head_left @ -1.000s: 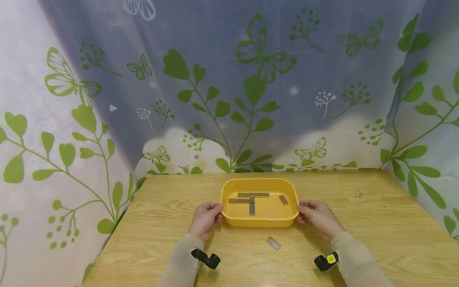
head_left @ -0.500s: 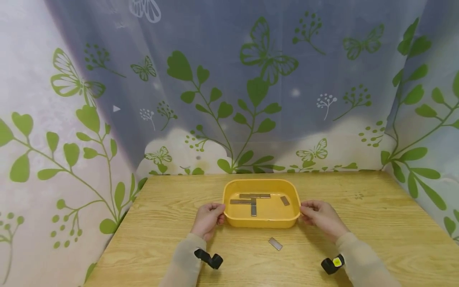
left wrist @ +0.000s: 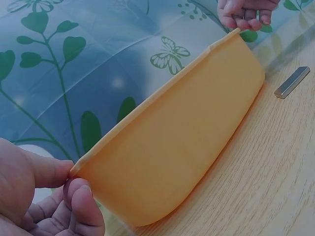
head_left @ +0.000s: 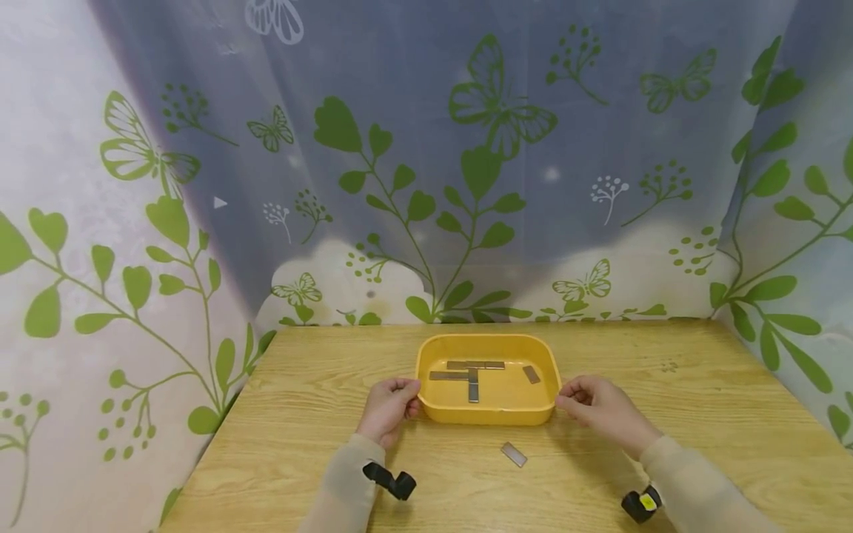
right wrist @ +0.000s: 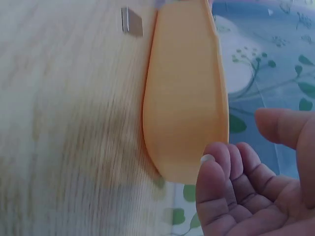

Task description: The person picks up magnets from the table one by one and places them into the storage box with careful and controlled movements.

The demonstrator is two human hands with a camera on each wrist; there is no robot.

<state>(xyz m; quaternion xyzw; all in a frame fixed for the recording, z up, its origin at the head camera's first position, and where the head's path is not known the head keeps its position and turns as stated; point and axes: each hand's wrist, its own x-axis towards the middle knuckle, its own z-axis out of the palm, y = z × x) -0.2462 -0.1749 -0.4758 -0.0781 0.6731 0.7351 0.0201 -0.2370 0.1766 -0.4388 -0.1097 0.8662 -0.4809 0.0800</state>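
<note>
A yellow plastic basin (head_left: 489,416) stands on the table with several flat grey metal bars in it, some forming lines and one bar (head_left: 531,374) lying apart at the right. My left hand (head_left: 388,409) pinches the basin's left rim between thumb and curled forefinger, plain in the left wrist view. Beside the opposite end is my right hand (head_left: 603,409), its thumb spread from loosely bent fingers (right wrist: 213,184). No rim lies between them in the right wrist view. Another metal bar (head_left: 514,454) rests on the wood in front of the basin.
The wooden table (head_left: 320,363) runs back to a blue and white cloth (head_left: 413,133) printed with green leaves and butterflies. More printed cloth hangs along both sides. Black camera mounts sit on both wrists.
My right hand has let go of the basin's right rim and drawn slightly to the right. My left hand keeps its pinch. The whole view has shifted a little.
</note>
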